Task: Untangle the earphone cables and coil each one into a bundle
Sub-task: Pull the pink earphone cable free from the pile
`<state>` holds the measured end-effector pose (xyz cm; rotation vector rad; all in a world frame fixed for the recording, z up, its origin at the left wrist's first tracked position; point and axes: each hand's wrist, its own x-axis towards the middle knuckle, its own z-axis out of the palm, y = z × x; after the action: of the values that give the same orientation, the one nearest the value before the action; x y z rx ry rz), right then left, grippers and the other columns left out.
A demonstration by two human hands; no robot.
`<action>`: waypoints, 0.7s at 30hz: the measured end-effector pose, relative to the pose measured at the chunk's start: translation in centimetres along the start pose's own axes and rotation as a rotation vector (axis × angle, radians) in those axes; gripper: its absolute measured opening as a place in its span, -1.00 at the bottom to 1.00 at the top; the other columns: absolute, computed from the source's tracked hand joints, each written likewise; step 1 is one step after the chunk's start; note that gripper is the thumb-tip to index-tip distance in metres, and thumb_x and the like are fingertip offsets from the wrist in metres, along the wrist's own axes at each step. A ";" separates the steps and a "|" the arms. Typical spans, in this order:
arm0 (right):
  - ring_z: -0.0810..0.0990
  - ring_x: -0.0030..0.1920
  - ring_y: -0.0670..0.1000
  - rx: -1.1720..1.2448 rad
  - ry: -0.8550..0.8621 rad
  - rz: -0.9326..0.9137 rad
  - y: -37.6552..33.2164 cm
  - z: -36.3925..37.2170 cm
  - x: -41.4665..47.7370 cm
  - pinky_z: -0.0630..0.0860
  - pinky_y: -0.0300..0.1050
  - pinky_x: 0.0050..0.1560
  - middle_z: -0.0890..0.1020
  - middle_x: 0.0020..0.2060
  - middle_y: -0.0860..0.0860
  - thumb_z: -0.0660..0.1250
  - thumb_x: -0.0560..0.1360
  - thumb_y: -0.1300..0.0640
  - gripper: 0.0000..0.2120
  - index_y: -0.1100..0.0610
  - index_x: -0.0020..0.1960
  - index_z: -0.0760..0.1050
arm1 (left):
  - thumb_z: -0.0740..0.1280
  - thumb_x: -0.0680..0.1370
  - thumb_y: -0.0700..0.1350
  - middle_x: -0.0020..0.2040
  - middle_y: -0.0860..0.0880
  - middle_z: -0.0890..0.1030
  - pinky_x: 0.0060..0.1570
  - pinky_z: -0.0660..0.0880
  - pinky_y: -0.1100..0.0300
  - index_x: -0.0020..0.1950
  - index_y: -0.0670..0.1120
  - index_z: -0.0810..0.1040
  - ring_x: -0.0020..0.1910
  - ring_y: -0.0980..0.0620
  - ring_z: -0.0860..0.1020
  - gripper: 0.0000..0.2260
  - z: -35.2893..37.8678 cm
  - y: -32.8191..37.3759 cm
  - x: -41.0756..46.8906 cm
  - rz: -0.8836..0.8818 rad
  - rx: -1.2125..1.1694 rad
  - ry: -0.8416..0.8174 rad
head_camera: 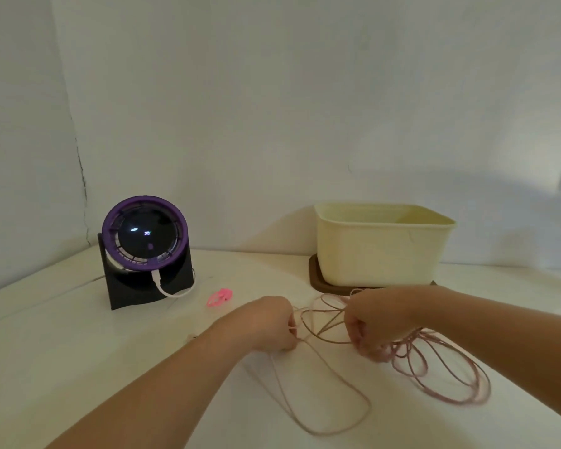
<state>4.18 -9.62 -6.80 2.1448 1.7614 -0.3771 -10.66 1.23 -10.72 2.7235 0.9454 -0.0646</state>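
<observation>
White tabletop [78, 351], plain wall behind. My left hand [269, 322] pinches one strand of the pink earphone cable [405, 351]; my right hand [376, 322] grips the tangle. Loose loops lie on the table below and right. Fan [144, 241] display glows, maybe "20", too blurred to confirm.

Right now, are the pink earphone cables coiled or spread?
Spread: the pink earphone cables sprawl in loose loops on the table, gripped by left hand and right hand.

Pink cables [441, 367]; cream tub [379, 251]; purple-rimmed fan [144, 234]
</observation>
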 end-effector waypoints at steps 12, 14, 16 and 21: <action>0.48 -0.47 -0.07 -0.068 0.077 0.374 5.8 -0.1 0.6 0.48 -0.26 -0.37 0.61 -0.28 0.02 0.16 0.51 0.34 -0.81 0.22 -0.04 0.54 | 0.23 0.58 -0.11 -0.35 0.03 0.48 -0.31 0.33 0.19 -0.28 -0.07 0.45 -0.45 0.07 0.35 -0.77 -5.1 -0.8 -0.1 -0.041 -1.141 0.783; 0.49 -0.43 -0.04 -0.071 0.092 0.392 5.9 0.2 1.0 0.50 -0.22 -0.32 0.55 -0.35 -0.01 0.16 0.50 0.32 -0.84 0.18 -0.16 0.49 | 0.24 0.59 -0.13 -0.35 0.03 0.45 -0.35 0.30 0.23 -0.27 -0.07 0.43 -0.53 0.11 0.28 -0.78 -6.4 -1.0 -0.6 -0.011 -1.446 0.838; 0.53 -0.40 0.00 -0.072 0.102 0.386 5.9 0.2 1.3 0.52 -0.18 -0.31 0.60 -0.33 0.02 0.17 0.48 0.29 -0.82 0.21 -0.10 0.56 | 0.24 0.59 -0.16 -0.35 0.03 0.46 -0.39 0.29 0.24 -0.26 -0.08 0.42 -0.59 0.15 0.26 -0.79 -7.4 -1.1 -1.1 0.014 -1.550 0.857; 0.54 -0.43 -0.02 -0.016 0.082 0.348 5.2 -1.2 1.0 0.47 -0.27 -0.40 0.61 -0.30 0.07 0.13 0.51 0.26 -0.76 0.26 -0.08 0.57 | 0.22 0.59 -0.18 -0.31 0.00 0.47 -0.42 0.31 0.23 -0.23 -0.10 0.45 -0.59 0.13 0.27 -0.81 -7.9 -1.5 -2.0 0.068 -1.363 0.803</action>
<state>9.44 -9.11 -5.68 2.4262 1.3835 -0.1862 -13.50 3.21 -3.15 1.4155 0.6158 1.2454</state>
